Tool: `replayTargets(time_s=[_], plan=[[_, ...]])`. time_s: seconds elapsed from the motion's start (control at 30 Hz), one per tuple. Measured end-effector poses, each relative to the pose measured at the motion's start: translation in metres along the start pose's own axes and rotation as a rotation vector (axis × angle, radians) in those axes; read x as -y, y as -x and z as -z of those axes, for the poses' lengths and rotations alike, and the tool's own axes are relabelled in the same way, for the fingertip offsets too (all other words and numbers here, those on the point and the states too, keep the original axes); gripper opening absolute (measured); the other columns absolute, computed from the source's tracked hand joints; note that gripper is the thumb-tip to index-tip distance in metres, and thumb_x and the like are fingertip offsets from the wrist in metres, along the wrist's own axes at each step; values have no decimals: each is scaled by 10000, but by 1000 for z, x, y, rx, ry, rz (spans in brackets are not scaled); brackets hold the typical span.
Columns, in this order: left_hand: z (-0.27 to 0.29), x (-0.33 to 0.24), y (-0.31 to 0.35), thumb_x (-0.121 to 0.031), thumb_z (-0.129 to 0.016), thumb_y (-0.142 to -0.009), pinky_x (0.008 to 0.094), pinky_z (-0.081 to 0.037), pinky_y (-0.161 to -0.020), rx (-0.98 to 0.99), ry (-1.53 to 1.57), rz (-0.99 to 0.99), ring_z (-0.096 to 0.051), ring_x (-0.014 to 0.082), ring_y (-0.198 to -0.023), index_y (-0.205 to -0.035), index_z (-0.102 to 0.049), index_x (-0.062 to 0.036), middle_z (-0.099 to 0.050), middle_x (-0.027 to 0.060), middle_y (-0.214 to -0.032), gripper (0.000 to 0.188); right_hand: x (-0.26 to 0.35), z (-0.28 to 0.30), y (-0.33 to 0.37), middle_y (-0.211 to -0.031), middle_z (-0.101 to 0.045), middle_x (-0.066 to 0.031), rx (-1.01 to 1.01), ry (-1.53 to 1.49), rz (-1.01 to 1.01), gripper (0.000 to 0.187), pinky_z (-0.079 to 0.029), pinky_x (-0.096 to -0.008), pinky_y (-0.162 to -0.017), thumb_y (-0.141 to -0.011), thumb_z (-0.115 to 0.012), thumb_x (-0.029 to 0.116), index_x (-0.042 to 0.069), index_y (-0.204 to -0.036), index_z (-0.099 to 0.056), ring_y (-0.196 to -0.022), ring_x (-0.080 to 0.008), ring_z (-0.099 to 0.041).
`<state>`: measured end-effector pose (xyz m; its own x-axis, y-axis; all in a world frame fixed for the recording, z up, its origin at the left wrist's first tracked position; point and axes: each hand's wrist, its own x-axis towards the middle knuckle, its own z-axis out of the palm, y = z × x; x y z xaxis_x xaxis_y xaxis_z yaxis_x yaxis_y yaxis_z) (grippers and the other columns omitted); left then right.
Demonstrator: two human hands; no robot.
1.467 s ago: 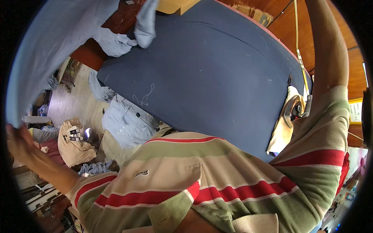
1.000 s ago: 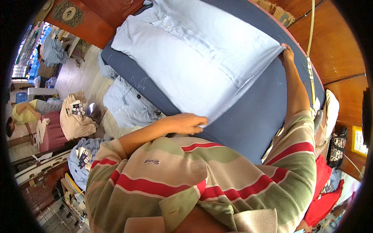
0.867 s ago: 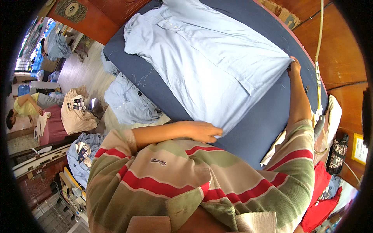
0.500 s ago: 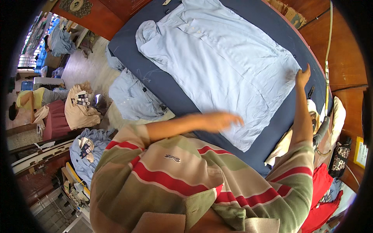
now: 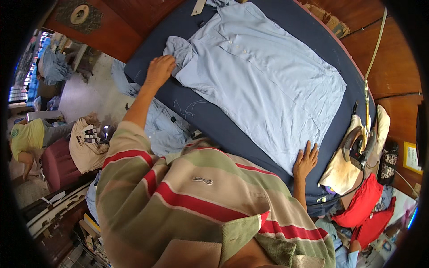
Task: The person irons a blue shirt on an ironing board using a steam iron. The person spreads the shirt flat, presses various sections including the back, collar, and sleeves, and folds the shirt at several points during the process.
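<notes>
A light blue button-up shirt [image 5: 263, 85] lies spread at a slant over the dark blue padded table [image 5: 214, 117], its hem toward me and its buttons facing up near the far end. My left hand [image 5: 160, 71] has its fingers closed at the edge of the bunched sleeve [image 5: 179, 51] on the shirt's left side. Flat on the near hem corner rests my right hand [image 5: 306, 160], fingers spread and holding nothing. Creases run across the lower part of the shirt.
An iron [image 5: 357, 149] stands on a cream cloth pad [image 5: 336, 172] at the right, with a hose [image 5: 374, 53] rising beside it. Another blue shirt [image 5: 161, 127] hangs by the table's left edge. Red cloth [image 5: 361, 202] lies at lower right. A person [image 5: 27, 138] bends at far left.
My left hand has swung from above the near hem out to the sleeve on the left. My right hand has come from the right hem corner to the near one.
</notes>
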<state>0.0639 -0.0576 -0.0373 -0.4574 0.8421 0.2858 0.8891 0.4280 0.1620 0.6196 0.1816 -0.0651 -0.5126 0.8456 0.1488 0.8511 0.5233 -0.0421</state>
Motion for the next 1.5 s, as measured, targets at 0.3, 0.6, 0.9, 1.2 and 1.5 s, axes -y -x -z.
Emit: replayTargets(time_s=[0.3,0.6,0.9,1.2,1.5], plan=[[-7,-28,223,-174,-503,-887,348,-401,-787,-512,203,842,-517,250,-962,-1112,-528,-22,-545,167,-1084,273,0,-7,5,-1407,-332,-187,-40,-43,-2,477,-254,-449,-1027,-904,-454,274,117,-1352,-403,-1270,-376,-329],[-12,-81,52,-426,-514,-873,481,-314,-942,51,-132,542,-421,252,-1209,-1134,-559,-104,-479,48,-1301,417,-12,-17,15,-1234,-466,-221,-401,-79,-515,442,-342,-441,-955,-862,-548,370,-19,-1073,-560,-1147,-373,-435],[-16,-50,55,-357,-558,-875,391,-445,-673,-99,400,457,-589,366,-710,-922,-541,26,-588,231,-739,386,-10,17,38,-753,-625,-190,-153,-259,-488,229,-454,-475,-631,-898,-514,300,73,-891,-540,-724,-428,-584],[-14,-36,80,-353,-598,-846,372,-419,-624,-40,351,412,-496,247,-602,-770,-507,1,-537,157,-656,374,-30,31,69,-901,-631,-218,-16,-290,-517,243,-453,-469,-708,-879,-537,245,50,-1021,-505,-852,-415,-592],[5,-58,114,-375,-628,-808,376,-441,-747,-104,108,505,-573,272,-862,-1010,-541,-86,-604,98,-962,363,-31,38,33,-1003,-568,-154,-190,-274,-458,319,-442,-429,-798,-845,-578,302,90,-1080,-536,-970,-349,-542]])
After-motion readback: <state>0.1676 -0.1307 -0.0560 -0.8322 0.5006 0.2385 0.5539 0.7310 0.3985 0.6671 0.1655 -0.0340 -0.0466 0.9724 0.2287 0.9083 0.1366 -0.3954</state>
